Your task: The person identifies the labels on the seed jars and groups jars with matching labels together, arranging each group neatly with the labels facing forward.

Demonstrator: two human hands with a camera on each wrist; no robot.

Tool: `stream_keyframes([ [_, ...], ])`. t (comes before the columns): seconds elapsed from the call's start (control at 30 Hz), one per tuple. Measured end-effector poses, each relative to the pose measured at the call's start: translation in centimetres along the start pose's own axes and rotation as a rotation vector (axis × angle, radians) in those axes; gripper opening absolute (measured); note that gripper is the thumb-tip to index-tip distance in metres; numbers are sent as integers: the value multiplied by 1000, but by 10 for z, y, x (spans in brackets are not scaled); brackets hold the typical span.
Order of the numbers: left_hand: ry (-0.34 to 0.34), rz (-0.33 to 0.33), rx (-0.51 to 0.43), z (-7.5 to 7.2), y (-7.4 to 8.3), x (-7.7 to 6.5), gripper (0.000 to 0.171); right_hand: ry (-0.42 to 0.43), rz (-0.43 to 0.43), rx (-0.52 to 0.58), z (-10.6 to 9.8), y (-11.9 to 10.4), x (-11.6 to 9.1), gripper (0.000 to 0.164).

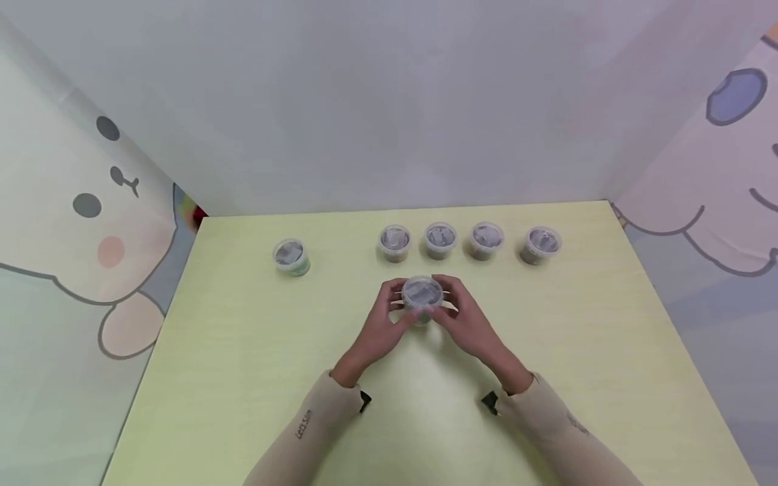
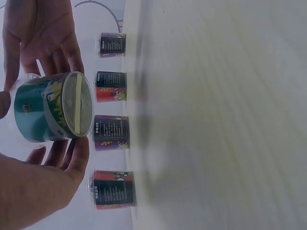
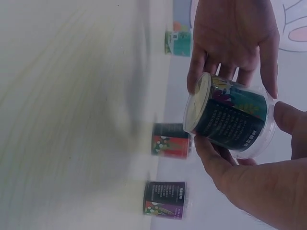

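Both hands hold a small round plastic tub (image 1: 422, 292) with a clear lid, raised above the table. My left hand (image 1: 378, 332) grips its left side and my right hand (image 1: 471, 325) its right, thumbs at the near side and fingers around the far side. In the left wrist view the tub (image 2: 43, 110) shows a teal label and a pale strip behind its clear base. From the right wrist, a dark printed panel on the tub (image 3: 232, 117) is visible. Its lid faces up in the head view, with something grey under it.
Behind the hands, several similar tubs stand in a row, among them one tub (image 1: 440, 239) near the middle and another (image 1: 540, 244) at right. A teal-labelled tub (image 1: 292, 257) stands apart at left. The pale yellow table (image 1: 243, 378) ends at a white backdrop (image 1: 389, 121).
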State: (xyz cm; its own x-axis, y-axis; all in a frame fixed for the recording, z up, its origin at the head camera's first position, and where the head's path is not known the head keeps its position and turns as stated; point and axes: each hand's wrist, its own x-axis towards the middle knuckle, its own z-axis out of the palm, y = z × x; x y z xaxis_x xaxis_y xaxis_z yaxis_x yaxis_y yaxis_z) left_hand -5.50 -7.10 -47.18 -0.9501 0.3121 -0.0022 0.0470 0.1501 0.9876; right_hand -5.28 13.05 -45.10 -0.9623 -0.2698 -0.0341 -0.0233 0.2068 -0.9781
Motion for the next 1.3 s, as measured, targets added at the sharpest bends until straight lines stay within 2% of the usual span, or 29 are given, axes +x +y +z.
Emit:
stream_keyframes([
  [0.27, -44, 12, -15, -12, 5, 0, 57, -67, -3, 32, -2, -1, 3, 54],
  [0.43, -65, -13, -5, -15, 7, 0, 57, -111, -13, 31, -2, -3, 5, 51],
  [0.53, -40, -14, -1, -15, 8, 0, 55, -117, -1, 40, -1, -4, 5, 52],
  [0.83, 91, 6, -4, -12, 8, -4, 53, -93, 35, 70, 6, -8, 6, 52],
  [0.93, 113, -15, -3, -10, 9, -4, 54, -81, 44, 70, 10, -9, 7, 52],
  [1.1, 123, -50, 5, -8, 11, -5, 57, -67, 47, 65, 14, -7, 8, 51],
  [1.3, 75, -77, -8, -16, 14, -7, 49, -117, 35, 39, 9, -4, 8, 50],
])
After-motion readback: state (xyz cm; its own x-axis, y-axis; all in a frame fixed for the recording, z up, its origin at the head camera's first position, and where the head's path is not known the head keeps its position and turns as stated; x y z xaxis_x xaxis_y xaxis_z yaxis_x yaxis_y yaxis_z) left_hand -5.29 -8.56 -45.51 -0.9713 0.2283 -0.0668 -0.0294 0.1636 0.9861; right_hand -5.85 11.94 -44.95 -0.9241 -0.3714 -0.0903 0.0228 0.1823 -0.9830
